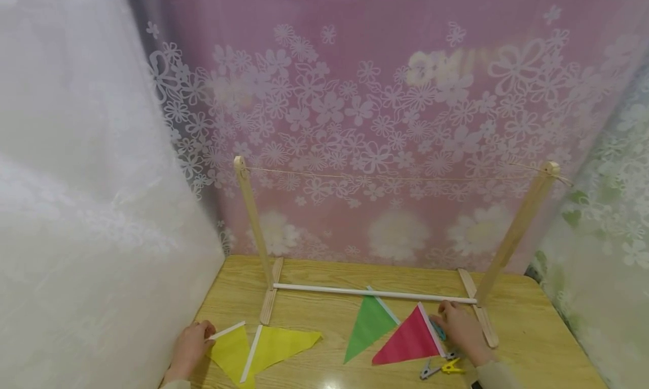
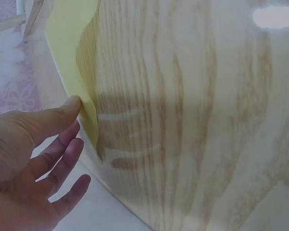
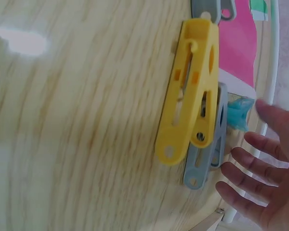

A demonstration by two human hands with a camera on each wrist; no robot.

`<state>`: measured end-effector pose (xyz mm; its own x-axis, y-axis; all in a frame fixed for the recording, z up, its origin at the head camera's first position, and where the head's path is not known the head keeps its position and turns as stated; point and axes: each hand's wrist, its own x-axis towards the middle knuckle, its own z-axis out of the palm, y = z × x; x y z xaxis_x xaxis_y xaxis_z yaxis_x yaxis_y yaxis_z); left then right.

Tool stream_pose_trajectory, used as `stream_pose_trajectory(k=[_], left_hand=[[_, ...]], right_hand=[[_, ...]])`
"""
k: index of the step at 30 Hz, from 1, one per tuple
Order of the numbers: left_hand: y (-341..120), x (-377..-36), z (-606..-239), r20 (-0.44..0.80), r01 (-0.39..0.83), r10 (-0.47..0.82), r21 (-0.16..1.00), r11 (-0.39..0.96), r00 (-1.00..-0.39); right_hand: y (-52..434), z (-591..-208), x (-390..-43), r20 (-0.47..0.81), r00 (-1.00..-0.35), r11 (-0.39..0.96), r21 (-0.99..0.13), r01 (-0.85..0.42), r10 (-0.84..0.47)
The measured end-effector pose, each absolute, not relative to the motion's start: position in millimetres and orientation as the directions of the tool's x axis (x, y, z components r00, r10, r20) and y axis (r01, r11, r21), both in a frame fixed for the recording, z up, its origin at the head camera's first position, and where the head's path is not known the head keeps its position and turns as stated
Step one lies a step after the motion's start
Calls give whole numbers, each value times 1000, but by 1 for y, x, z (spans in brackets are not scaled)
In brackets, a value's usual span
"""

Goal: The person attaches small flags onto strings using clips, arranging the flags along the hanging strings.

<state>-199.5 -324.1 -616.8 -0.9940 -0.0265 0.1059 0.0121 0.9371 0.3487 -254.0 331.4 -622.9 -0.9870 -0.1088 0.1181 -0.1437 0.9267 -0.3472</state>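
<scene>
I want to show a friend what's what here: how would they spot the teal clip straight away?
On the wooden table, follow the white rod toward its right end. Just in front lies a pink flag, and beside that flag's white edge, by the right hand, is the teal clip. Its blue-green colour sets it apart from the grey clips and yellow clip nearby.

I have two flags point(image 1: 286, 343) on the table point(image 1: 537, 327) at left, two more nearer the right, pegs point(image 1: 450, 367) beside those, curtain point(image 1: 355, 85) behind the stand point(image 1: 514, 237).
</scene>
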Motion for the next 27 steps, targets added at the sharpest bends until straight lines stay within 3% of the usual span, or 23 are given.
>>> stream_pose_trajectory(k=[12,27], left_hand=[[-316,-196,-611,16,19,14,410,912,-1000],[-299,-202,-587,110,92,41,511,854,-993]], right_hand=[[319,-617,-241,15,-995,934,-344,-96,-97],[314,-612,-236,23,-998,928,-367,-55,-50]])
